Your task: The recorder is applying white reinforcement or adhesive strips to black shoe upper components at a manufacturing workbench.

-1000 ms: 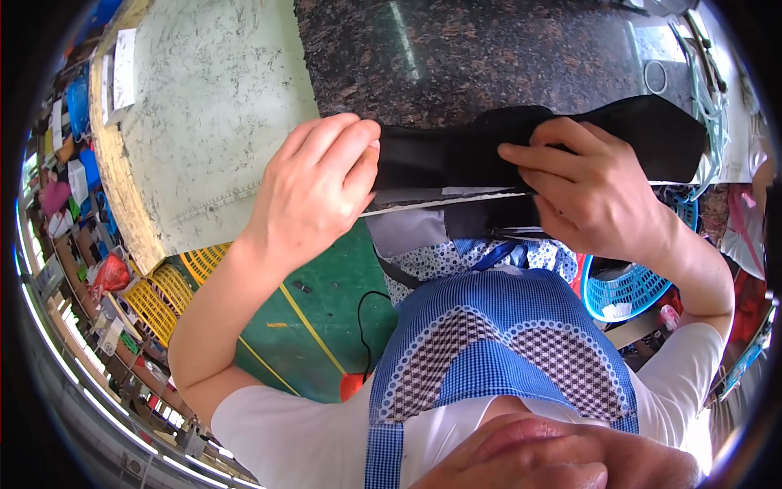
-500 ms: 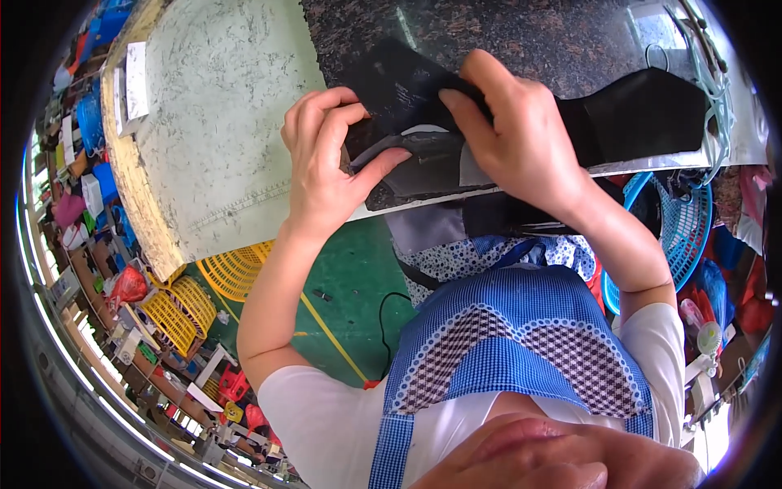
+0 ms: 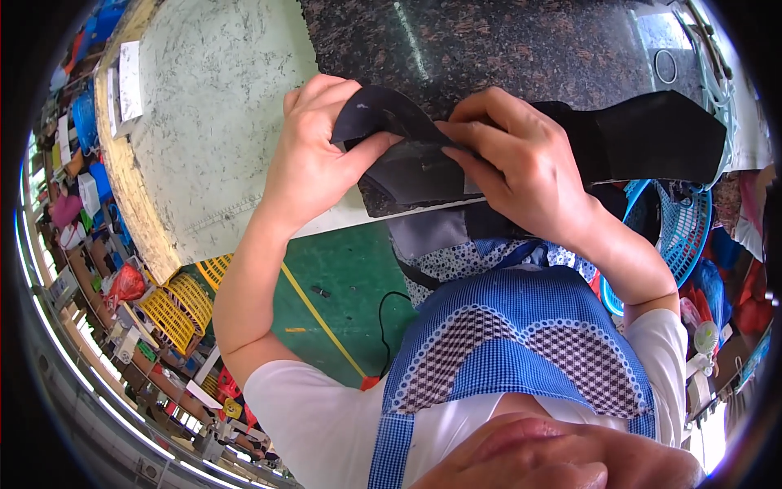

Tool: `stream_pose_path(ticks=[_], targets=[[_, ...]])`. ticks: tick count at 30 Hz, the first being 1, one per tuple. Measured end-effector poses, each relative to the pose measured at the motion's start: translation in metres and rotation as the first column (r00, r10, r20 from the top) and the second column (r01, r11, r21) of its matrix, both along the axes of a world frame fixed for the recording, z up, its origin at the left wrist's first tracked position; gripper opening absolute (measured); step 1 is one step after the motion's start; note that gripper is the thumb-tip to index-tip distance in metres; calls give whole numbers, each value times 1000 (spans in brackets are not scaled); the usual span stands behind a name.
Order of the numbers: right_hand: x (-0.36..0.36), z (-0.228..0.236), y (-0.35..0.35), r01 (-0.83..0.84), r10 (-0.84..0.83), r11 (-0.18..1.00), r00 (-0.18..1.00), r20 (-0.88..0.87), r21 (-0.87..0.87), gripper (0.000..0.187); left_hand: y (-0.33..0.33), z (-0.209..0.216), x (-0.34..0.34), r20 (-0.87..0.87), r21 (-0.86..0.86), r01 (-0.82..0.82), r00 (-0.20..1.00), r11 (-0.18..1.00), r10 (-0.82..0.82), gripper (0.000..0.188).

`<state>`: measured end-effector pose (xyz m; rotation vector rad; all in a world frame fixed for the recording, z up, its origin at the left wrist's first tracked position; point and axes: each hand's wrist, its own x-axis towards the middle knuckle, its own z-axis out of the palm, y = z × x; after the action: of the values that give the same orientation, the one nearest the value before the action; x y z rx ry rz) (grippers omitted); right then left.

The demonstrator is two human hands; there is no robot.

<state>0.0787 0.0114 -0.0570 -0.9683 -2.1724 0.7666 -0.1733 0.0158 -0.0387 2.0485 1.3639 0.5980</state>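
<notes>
Black material (image 3: 376,106), its curled flap pinched by the left hand (image 3: 314,145) and by the right hand (image 3: 521,159) (presumably spreading the fold), sits along the near edge of the stone slab (image 3: 505,49); blue basket (image 3: 683,224) below its right.

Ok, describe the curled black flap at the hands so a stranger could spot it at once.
Find the dark, speckled slab at top centre. Near its lower left corner, the left hand and right hand hold a curled flap of thin black material. It arches up, while the black sheet right of the right hand spreads flatter.
</notes>
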Motion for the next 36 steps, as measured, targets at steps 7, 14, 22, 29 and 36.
stream_pose_path(ticks=[7,14,22,29,36], targets=[[6,2,-12,-86,64,983,989,136,161,55,16,10,-7,-291,424,452,889,785,-355,22],[8,5,-9,-212,151,944,959,241,251,47,14,17,-11,-422,419,590,800,690,-427,27],[0,13,-6,-318,207,919,892,402,232,50,14,23,-19,-368,299,570,809,766,-458,28],[32,29,-2,-267,186,942,919,347,202,25,-2,20,-20,-306,249,465,870,849,-387,40],[74,44,-3,-267,187,953,890,415,143,21,-10,28,-12,-273,207,435,886,876,-376,53]])
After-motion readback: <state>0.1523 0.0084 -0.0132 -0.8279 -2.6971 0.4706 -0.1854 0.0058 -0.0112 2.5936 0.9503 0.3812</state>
